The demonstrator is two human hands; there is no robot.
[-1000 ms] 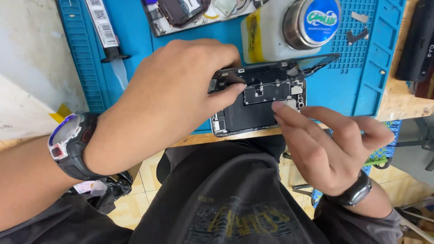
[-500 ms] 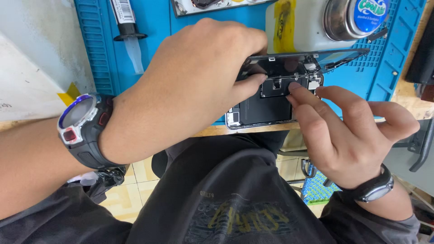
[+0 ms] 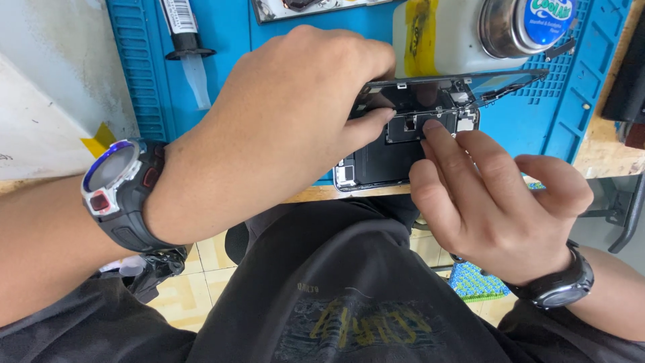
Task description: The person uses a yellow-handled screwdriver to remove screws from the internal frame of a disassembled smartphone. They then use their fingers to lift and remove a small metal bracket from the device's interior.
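Shifted lower and nearer than half a second ago: opened phone point(image 3: 396, 144), lying at mat point(image 3: 269, 47) edge over lap. Left hand point(image 3: 282, 128) clamped on upper frame — fingers curled, thumb on inner shield. Right hand point(image 3: 490, 202) pressing forefinger tip on small connector plate; other fingers loosely bent, holding nothing. Beyond fingertips: white solvent bottle point(image 3: 463, 30). Risk, as judged: off-centre pressure bending connector — phone overhanging edge, liable to slip.

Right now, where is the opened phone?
In the head view, the opened phone lies at the blue mat's near edge, centre-right, between the left hand and right hand, below the white bottle.
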